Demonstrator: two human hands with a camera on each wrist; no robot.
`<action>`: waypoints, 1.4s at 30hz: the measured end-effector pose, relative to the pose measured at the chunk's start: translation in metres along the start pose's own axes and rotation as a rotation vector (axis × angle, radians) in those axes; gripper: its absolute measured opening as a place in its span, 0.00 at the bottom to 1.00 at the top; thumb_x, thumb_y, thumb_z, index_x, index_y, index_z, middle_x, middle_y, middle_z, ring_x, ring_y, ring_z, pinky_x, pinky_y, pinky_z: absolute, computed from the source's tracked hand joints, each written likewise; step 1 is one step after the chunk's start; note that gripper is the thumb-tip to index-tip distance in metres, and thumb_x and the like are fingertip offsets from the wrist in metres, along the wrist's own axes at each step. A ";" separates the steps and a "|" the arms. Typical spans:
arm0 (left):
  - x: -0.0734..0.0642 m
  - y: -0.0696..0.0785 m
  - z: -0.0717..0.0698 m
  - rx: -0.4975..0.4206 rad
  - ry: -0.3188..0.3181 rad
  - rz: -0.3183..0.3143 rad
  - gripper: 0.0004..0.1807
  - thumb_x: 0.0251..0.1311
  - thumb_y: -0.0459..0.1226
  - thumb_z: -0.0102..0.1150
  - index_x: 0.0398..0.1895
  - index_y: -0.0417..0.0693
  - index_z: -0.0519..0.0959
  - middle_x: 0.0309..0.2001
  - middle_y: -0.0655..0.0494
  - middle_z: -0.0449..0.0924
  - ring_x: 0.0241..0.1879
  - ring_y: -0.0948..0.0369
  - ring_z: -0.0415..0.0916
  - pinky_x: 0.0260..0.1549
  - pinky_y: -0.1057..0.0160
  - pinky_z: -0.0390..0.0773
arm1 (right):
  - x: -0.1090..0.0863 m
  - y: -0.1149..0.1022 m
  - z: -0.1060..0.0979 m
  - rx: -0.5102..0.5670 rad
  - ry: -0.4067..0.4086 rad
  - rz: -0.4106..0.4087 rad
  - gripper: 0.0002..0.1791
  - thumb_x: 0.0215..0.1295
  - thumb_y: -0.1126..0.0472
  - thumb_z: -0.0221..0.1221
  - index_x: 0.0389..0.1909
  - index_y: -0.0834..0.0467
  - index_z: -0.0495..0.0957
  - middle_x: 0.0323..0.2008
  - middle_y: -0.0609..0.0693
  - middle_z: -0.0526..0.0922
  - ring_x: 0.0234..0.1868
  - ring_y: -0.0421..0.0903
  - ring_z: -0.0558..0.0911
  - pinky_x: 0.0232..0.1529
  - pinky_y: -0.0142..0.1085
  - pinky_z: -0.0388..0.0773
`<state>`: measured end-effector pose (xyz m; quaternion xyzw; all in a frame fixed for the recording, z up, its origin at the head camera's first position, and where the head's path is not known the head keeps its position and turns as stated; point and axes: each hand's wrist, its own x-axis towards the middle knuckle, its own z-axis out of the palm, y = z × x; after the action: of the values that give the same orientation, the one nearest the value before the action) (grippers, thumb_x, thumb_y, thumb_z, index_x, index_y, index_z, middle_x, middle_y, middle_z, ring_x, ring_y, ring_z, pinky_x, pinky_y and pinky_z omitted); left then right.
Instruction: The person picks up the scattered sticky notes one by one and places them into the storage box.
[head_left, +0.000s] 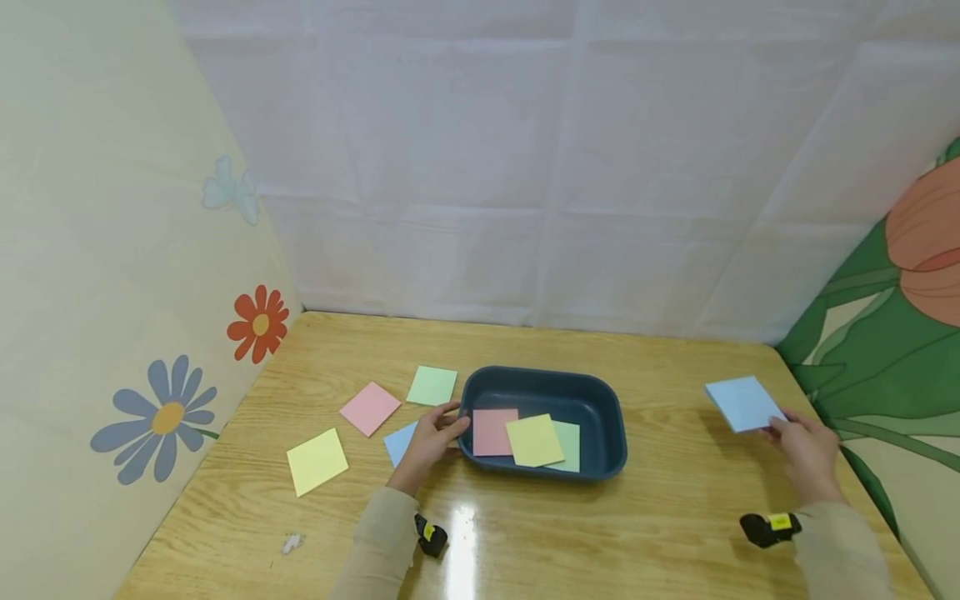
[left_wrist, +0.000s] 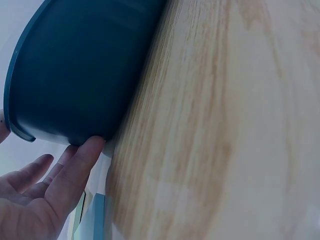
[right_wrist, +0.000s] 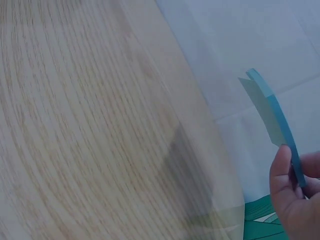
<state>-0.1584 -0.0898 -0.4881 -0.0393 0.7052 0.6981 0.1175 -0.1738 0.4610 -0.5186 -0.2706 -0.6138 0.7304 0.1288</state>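
A dark blue plastic bin stands mid-table, holding a pink sticky-note pad, a yellow pad and a green pad. My left hand grips the bin's left end, with fingertips against its outer wall in the left wrist view. Above the table on the right, my right hand pinches a light blue sticky-note pad by its near corner. The right wrist view shows that pad edge-on, between thumb and fingers, its sheets slightly parted.
Left of the bin lie a green pad, a pink pad, a yellow pad and a blue pad partly hidden by the left hand. A small whitish scrap marks the wooden table. Cloth walls enclose the table.
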 end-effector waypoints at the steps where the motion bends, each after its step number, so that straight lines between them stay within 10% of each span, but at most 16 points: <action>1: 0.000 0.000 0.000 -0.001 0.003 -0.005 0.29 0.60 0.37 0.56 0.62 0.35 0.62 0.50 0.36 0.70 0.43 0.51 0.75 0.32 0.53 0.81 | 0.001 0.000 0.001 -0.002 -0.004 -0.007 0.18 0.62 0.68 0.54 0.54 0.61 0.70 0.32 0.46 0.70 0.28 0.36 0.78 0.29 0.27 0.79; 18: -0.006 0.009 0.000 -0.008 -0.015 0.009 0.28 0.61 0.35 0.54 0.62 0.32 0.61 0.49 0.35 0.70 0.44 0.49 0.74 0.33 0.53 0.80 | -0.001 -0.007 0.018 -0.058 -0.103 -0.034 0.32 0.63 0.68 0.52 0.65 0.71 0.52 0.41 0.53 0.66 0.29 0.35 0.78 0.32 0.26 0.79; 25: -0.017 0.026 0.004 -0.010 -0.025 0.007 0.27 0.62 0.32 0.52 0.62 0.30 0.60 0.49 0.33 0.69 0.46 0.45 0.73 0.34 0.53 0.80 | 0.005 -0.002 0.018 0.001 -0.138 -0.075 0.25 0.60 0.67 0.57 0.60 0.61 0.67 0.36 0.46 0.71 0.30 0.37 0.80 0.32 0.28 0.79; 42: 0.001 -0.002 0.000 -0.013 -0.010 -0.004 0.30 0.61 0.38 0.56 0.63 0.35 0.61 0.49 0.37 0.70 0.43 0.52 0.75 0.34 0.54 0.80 | 0.010 0.002 0.031 -0.012 -0.169 -0.073 0.29 0.59 0.63 0.59 0.61 0.65 0.64 0.39 0.48 0.70 0.31 0.38 0.80 0.33 0.28 0.79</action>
<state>-0.1594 -0.0901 -0.4905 -0.0382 0.7000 0.7025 0.1222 -0.1986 0.4402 -0.5195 -0.1865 -0.6363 0.7417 0.1015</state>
